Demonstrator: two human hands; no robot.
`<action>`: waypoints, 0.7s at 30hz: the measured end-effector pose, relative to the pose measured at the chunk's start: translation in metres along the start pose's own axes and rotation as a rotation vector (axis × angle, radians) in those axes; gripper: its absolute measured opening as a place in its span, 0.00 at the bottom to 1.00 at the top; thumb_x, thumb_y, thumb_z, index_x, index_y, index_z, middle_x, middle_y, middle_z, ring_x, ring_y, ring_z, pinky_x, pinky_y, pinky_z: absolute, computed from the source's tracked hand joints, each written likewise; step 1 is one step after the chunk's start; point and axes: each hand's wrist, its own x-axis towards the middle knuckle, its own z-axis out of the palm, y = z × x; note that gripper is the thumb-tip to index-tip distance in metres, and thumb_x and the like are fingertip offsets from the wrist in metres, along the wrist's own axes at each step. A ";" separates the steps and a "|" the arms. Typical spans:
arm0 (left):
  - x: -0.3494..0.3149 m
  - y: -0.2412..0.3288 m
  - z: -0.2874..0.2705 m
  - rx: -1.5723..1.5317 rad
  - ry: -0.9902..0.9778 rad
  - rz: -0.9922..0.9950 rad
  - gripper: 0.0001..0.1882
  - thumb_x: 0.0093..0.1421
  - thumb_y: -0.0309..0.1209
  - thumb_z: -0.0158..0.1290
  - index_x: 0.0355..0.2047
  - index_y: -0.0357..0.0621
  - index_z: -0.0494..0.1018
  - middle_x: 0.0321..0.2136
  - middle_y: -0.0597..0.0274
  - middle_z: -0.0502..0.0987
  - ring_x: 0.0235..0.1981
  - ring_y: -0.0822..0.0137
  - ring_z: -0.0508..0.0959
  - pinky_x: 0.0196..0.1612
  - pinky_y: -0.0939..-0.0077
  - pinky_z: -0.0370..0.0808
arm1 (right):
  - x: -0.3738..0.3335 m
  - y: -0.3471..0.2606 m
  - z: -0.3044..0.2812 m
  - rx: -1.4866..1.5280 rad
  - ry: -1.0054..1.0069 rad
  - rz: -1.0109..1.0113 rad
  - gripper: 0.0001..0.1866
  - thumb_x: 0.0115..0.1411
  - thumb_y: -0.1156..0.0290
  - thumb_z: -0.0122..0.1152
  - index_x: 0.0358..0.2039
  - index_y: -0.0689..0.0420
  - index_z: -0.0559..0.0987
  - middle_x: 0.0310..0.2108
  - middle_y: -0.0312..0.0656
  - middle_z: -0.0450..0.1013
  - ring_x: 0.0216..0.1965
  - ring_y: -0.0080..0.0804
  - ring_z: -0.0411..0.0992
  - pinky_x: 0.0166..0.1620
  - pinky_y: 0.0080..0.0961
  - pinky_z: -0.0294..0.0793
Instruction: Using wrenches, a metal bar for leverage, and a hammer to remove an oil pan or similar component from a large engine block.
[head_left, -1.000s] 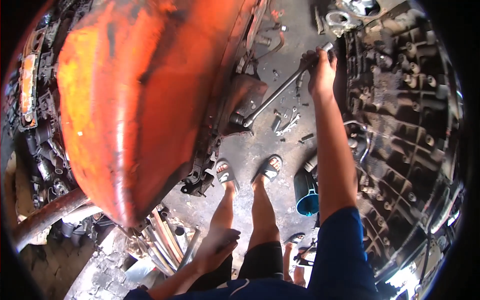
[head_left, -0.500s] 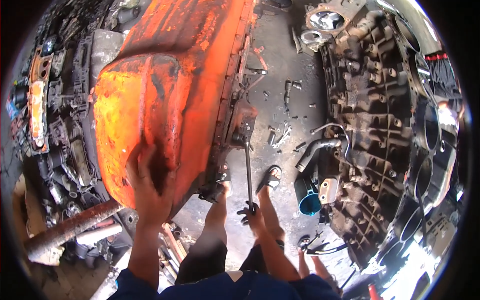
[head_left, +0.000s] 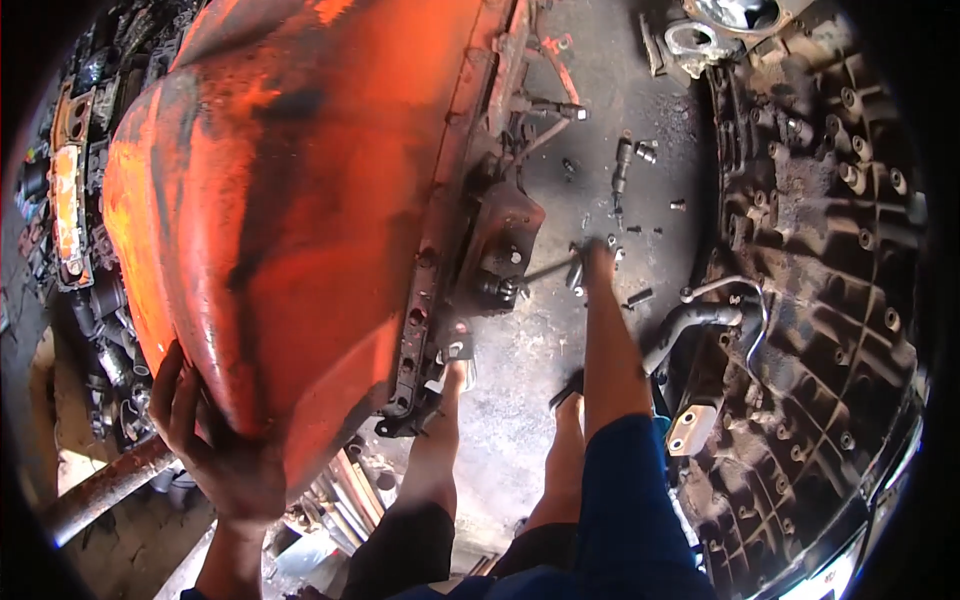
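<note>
A large orange oil pan [head_left: 330,200], its paint worn and blackened, fills the left and middle. My left hand [head_left: 225,450] rests on its near end, fingers stretched over the curved surface, holding nothing. Beyond the pan's bolted flange [head_left: 420,300] juts a rusty bracket [head_left: 505,225]. A long-handled socket wrench [head_left: 548,271] has its head at the lower part of this bracket. My right hand [head_left: 600,262] is closed round the far end of its handle, my arm stretched forward. The fingers there are small and partly blurred.
A big dirty engine block [head_left: 800,300] stands on the right, with a curved black hose [head_left: 690,325] beside it. Loose bolts and a dark shaft-like part [head_left: 623,170] lie on the floor. A rusty pipe [head_left: 110,490] and piled engine parts are at the left.
My right hand has swung the wrench handle forward and to the right, from pointing toward me to pointing away at an angle. My left hand stays on the pan; the view has shifted.
</note>
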 end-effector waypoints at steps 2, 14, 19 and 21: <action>0.000 0.000 0.008 -0.011 -0.010 -0.003 0.37 0.59 0.41 0.53 0.62 0.37 0.52 0.61 0.41 0.53 0.64 0.46 0.55 0.64 0.50 0.55 | 0.010 -0.101 0.062 0.414 0.071 -0.106 0.30 0.56 0.80 0.54 0.59 0.57 0.58 0.32 0.41 0.69 0.28 0.34 0.70 0.31 0.30 0.75; -0.004 -0.001 -0.017 0.045 -0.096 -0.037 0.35 0.61 0.44 0.51 0.61 0.35 0.57 0.61 0.39 0.52 0.64 0.43 0.56 0.64 0.50 0.54 | -0.444 -0.313 -0.035 -0.113 -0.425 -0.095 0.22 0.48 0.81 0.65 0.47 0.63 0.74 0.39 0.48 0.72 0.41 0.38 0.70 0.46 0.30 0.68; 0.001 0.004 -0.014 0.077 -0.091 0.013 0.34 0.59 0.41 0.52 0.61 0.37 0.59 0.60 0.41 0.54 0.63 0.44 0.57 0.63 0.50 0.56 | -0.522 -0.191 -0.034 0.383 -0.468 0.504 0.11 0.58 0.84 0.51 0.41 0.60 0.66 0.43 0.54 0.70 0.37 0.39 0.75 0.39 0.32 0.77; -0.003 -0.003 -0.014 0.006 -0.064 -0.036 0.35 0.58 0.39 0.52 0.62 0.38 0.56 0.60 0.41 0.53 0.63 0.45 0.56 0.63 0.49 0.58 | -0.520 -0.111 -0.027 0.288 -0.344 0.434 0.14 0.60 0.84 0.50 0.45 0.59 0.63 0.41 0.51 0.72 0.36 0.37 0.75 0.36 0.27 0.77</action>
